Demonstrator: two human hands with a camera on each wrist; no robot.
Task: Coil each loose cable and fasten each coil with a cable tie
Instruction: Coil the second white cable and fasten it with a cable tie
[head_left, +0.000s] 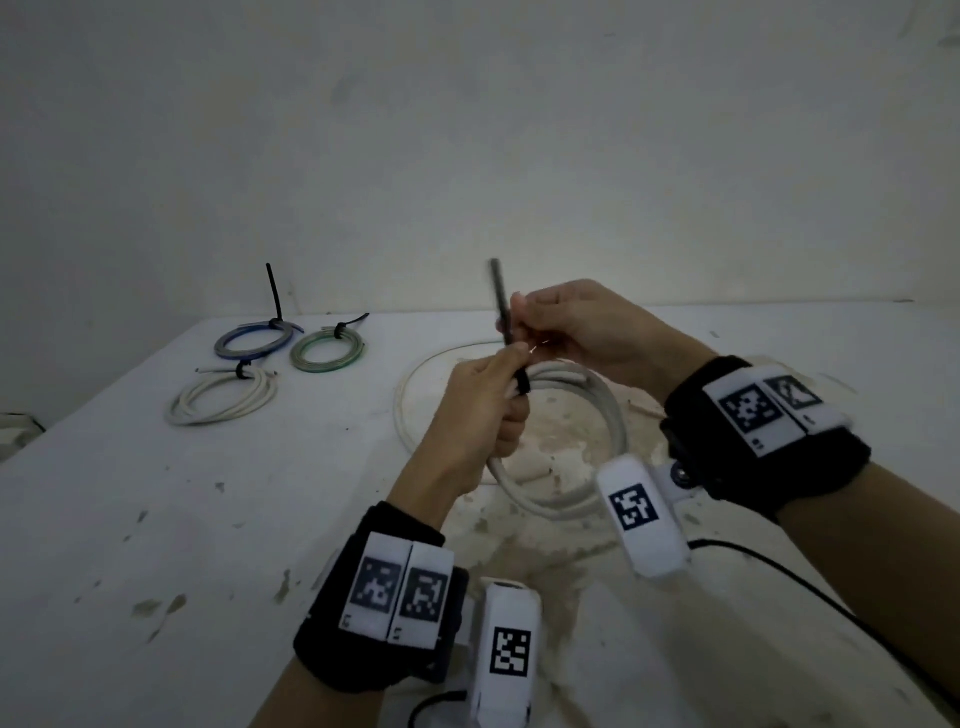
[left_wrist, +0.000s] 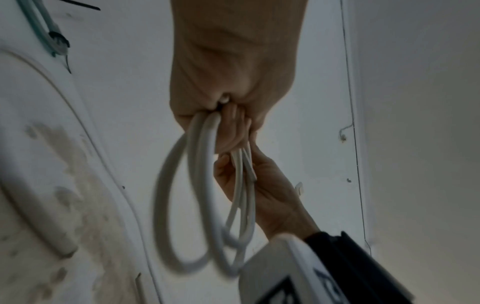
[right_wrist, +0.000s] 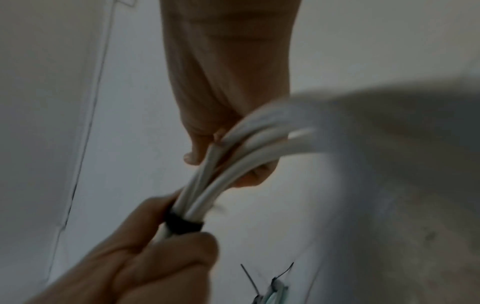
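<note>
A white cable coil (head_left: 587, 452) hangs above the table, gripped at its top by my left hand (head_left: 506, 400). A black cable tie (head_left: 521, 385) is looped round the gathered strands just above that grip. Its tail (head_left: 500, 296) sticks up, pinched by my right hand (head_left: 519, 325). In the left wrist view the coil (left_wrist: 179, 205) dangles from my left hand's curled fingers (left_wrist: 228, 121), with the right hand (left_wrist: 275, 197) behind it. The right wrist view shows the black band (right_wrist: 184, 223) round the white strands (right_wrist: 233, 164), next to my left hand (right_wrist: 145, 253).
Three tied coils lie at the back left of the white table (head_left: 156, 519): blue (head_left: 254, 340), green (head_left: 327, 349), white (head_left: 223, 397). A large white loop (head_left: 410, 395) lies flat under my hands. Black cords (head_left: 779, 571) trail from the wrist cameras at the near right.
</note>
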